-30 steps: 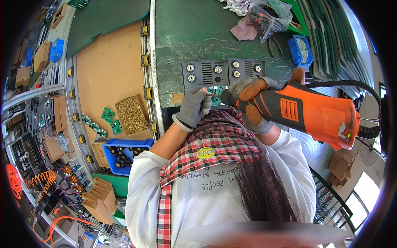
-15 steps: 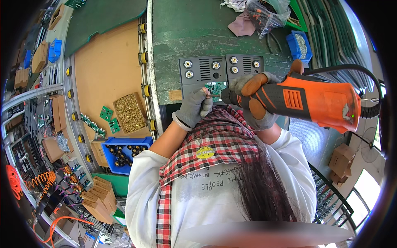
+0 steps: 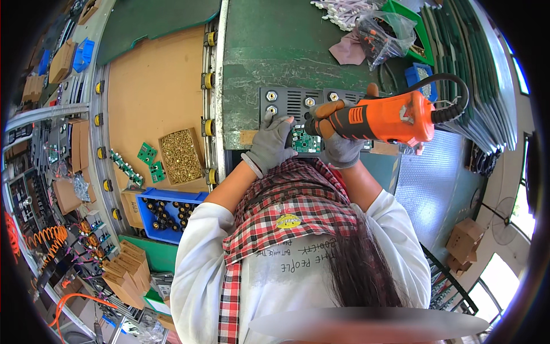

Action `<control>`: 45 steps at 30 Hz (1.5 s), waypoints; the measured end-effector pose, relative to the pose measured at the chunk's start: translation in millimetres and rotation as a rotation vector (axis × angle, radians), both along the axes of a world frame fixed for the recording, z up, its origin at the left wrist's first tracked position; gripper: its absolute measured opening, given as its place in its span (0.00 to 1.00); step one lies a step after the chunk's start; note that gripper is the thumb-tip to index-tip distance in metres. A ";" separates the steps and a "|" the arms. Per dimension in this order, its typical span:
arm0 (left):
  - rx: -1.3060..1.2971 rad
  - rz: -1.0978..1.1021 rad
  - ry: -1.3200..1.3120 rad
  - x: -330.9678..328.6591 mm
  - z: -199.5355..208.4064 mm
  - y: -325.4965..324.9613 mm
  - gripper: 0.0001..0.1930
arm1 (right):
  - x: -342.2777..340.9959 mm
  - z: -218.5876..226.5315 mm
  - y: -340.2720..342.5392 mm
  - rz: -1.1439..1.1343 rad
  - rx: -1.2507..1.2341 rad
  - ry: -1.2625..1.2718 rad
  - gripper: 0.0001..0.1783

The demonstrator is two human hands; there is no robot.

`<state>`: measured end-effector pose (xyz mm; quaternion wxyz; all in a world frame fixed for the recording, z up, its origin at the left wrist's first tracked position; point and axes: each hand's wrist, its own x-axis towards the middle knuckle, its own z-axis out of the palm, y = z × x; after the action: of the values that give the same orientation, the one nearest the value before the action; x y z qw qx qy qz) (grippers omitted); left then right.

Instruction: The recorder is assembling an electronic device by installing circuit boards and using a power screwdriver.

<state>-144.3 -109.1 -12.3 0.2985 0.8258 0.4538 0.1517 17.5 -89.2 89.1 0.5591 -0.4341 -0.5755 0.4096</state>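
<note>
My right hand [image 3: 342, 150], in a grey glove, grips an orange power screwdriver [image 3: 382, 118] with a black cord, held level with its tip pointing left. The tip is over a black metal panel [image 3: 292, 103] with several silver nuts and vent slots, lying on the green bench mat [image 3: 275, 51]. A green circuit board [image 3: 306, 142] sits at the panel's near edge, under the tool. My gloved left hand [image 3: 274, 143] rests flat on the panel's left part, fingers pressing beside the nuts.
A tray of brass screws [image 3: 180, 155] and small green boards [image 3: 148, 153] lie on the brown board at left. A blue bin [image 3: 163, 215] of black parts sits below them. A plastic bag [image 3: 384, 34], pink cloth [image 3: 346, 50] and blue box [image 3: 421, 77] lie at the far right.
The screwdriver has swung from tilted down-right to nearly level, and shifted slightly up. My left hand stays on the panel.
</note>
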 end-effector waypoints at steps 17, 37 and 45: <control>-0.018 0.038 -0.037 -5.5 1.0 -0.5 0.34 | -19.1 -1.4 -2.6 0.096 0.032 -0.129 0.07; 0.203 -0.108 -0.031 8.9 21.8 10.6 0.30 | 85.5 0.3 -22.3 -0.388 0.049 -0.493 0.18; 0.091 -0.003 -0.032 89.7 74.2 45.9 0.09 | 259.7 -9.6 0.5 -1.140 0.133 0.041 0.08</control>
<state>-54.7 -63.2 62.0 0.2682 0.8367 0.4402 0.1849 277.2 -88.7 79.5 0.7287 -0.6318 -0.2640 0.0146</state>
